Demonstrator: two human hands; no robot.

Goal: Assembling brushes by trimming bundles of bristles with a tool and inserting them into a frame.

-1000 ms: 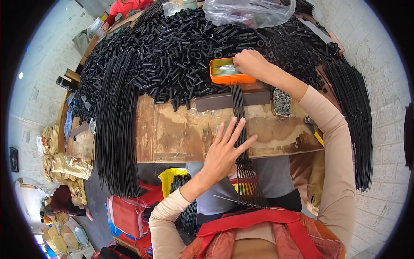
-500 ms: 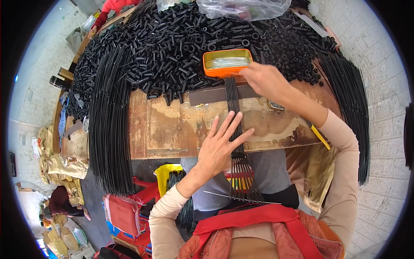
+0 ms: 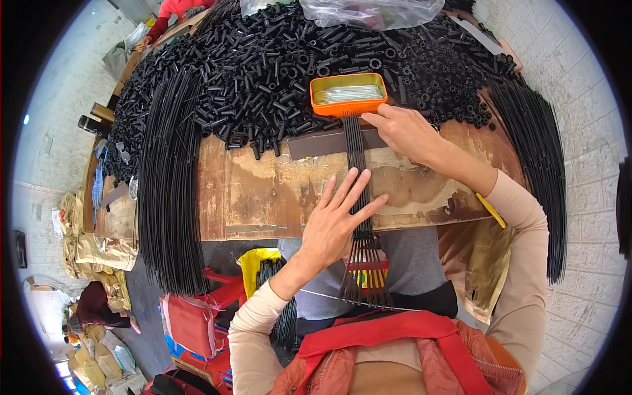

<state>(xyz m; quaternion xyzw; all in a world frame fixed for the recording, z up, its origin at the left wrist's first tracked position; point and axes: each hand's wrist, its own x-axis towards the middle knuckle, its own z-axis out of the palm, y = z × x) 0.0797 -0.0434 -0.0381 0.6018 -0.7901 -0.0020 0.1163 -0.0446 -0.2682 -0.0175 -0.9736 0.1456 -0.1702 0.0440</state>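
A flat row of thin black rods, which look like umbrella ribs (image 3: 356,141), runs from the orange tin down over the table's near edge. My left hand (image 3: 331,220) lies on it, fingers spread. Beside the ribs' far ends is my right hand (image 3: 407,135), with thumb and forefinger pinched together; whatever they hold is too small to make out. The orange tin (image 3: 349,107) contains many fine silvery pins or wires. Near my lap the ribs' lower ends fan out, and a thin pale wire (image 3: 322,297) crosses there.
Black tubular plastic parts (image 3: 263,79) are heaped across the far table. Long bundles of black rods hang at the left (image 3: 168,197) and right (image 3: 536,171). A dark strip (image 3: 316,146) lies on the wooden table (image 3: 257,191). A yellow-handled tool (image 3: 490,210) sits by my right forearm. Another person's red sleeve (image 3: 158,29) shows far left.
My right hand has shifted slightly right and down, away from the tin's front. The ribs' lower ends and the pale wire have swung a little left. My left hand stays in place.
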